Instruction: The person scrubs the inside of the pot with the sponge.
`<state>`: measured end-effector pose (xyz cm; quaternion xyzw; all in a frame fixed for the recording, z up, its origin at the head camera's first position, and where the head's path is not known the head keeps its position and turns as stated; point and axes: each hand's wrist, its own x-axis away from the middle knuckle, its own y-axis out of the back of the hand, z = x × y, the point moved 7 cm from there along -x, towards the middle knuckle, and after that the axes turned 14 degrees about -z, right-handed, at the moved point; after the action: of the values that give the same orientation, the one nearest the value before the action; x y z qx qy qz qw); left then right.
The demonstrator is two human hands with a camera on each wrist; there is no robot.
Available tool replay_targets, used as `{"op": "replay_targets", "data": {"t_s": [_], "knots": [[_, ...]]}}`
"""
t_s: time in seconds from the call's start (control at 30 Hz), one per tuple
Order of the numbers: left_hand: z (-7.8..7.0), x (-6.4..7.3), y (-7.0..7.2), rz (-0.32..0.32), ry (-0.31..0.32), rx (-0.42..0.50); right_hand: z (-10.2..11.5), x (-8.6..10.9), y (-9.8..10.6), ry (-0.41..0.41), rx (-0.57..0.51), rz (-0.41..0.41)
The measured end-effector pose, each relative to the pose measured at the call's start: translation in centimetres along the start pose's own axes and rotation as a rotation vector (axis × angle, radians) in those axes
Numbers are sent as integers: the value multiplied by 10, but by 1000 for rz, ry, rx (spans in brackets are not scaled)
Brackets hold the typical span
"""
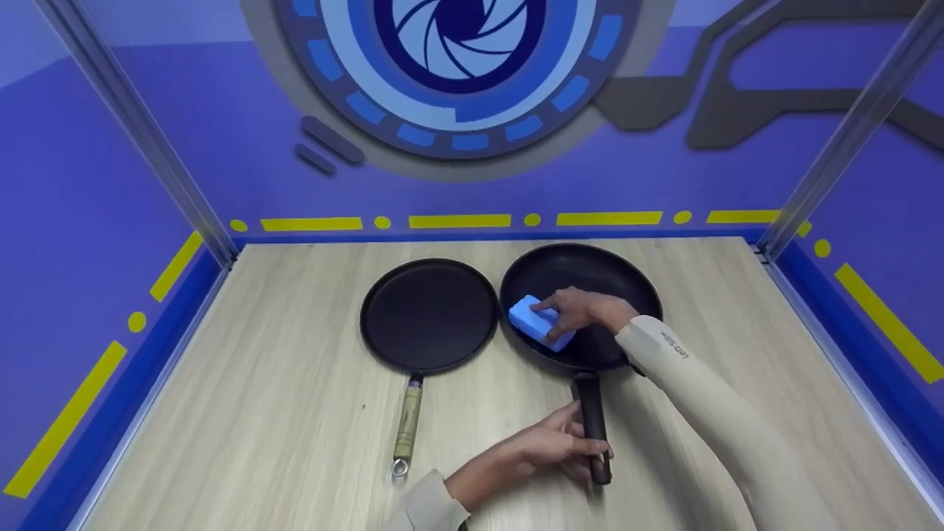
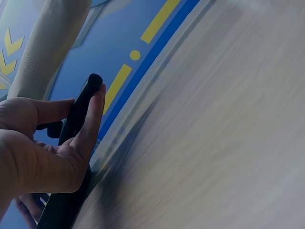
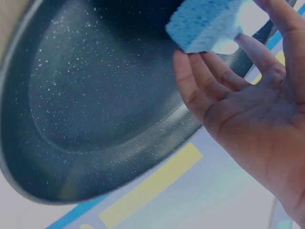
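Observation:
A blue sponge [image 1: 525, 316] is gripped by my right hand [image 1: 582, 310] at the left inner side of a deep black frying pan [image 1: 590, 265]. The right wrist view shows the same sponge [image 3: 202, 24] between thumb and fingers, over the pan's speckled dark inside [image 3: 95, 95]. My left hand [image 1: 549, 446] holds the pan's black handle [image 1: 592, 413], fingers and thumb on either side of it. In the left wrist view that handle [image 2: 78, 114] runs between the thumb and fingers of the left hand [image 2: 52, 157].
Left of the frying pan lies a flat black griddle pan [image 1: 429, 313], its rim close to the other's. Its wooden handle [image 1: 407, 428] ends in a metal ring and points toward me. Blue printed walls [image 1: 472, 199] enclose the light wood table [image 1: 280, 383] at the back and sides.

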<state>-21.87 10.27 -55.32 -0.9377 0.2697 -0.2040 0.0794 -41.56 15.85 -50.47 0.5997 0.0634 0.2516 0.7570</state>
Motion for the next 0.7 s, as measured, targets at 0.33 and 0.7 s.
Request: {"op": "replay_targets", "data": {"t_s": [0.33, 0.7], "knots": [[-2, 0, 5, -16, -7, -14, -7, 31, 1, 49, 5, 125], [-2, 4, 5, -35, 5, -22, -37, 63, 7, 90, 8, 218]]}}
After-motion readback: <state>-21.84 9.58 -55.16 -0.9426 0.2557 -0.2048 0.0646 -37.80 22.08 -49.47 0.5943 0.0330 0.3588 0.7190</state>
